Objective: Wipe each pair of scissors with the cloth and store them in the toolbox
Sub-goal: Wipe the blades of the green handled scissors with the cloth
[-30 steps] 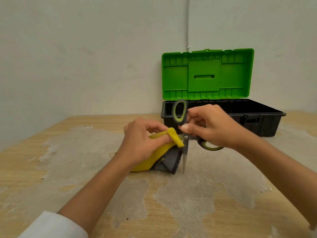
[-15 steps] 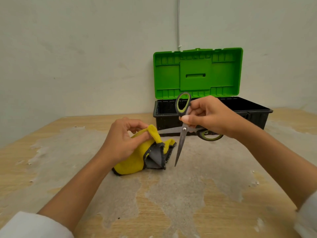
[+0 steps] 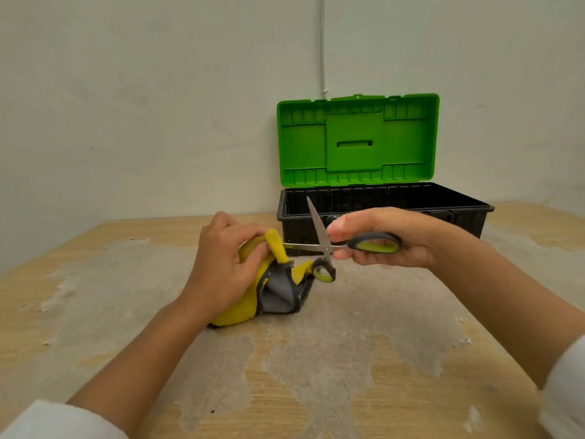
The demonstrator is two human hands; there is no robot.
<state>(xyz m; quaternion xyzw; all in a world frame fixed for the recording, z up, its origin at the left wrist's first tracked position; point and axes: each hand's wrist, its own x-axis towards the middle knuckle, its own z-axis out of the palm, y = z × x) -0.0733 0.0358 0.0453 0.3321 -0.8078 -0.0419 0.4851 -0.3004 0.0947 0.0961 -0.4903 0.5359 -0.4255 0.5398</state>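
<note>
Head view: open toolbox (image 3: pixel 380 213) behind scissors (image 3: pixel 319 242).

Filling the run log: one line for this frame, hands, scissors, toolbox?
left hand: holds cloth on blade | right hand: grips scissors, blades open | toolbox: lid up, contents unseen | step: wiping

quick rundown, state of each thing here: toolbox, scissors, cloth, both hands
toolbox: open, green lid upright, nothing seen inside
scissors: blades spread apart, one blade tip in the cloth fold, the other pointing up
cloth: bunched, yellow and grey, lower part resting on the table
left hand: grips the cloth
right hand: holds one scissors handle
</note>
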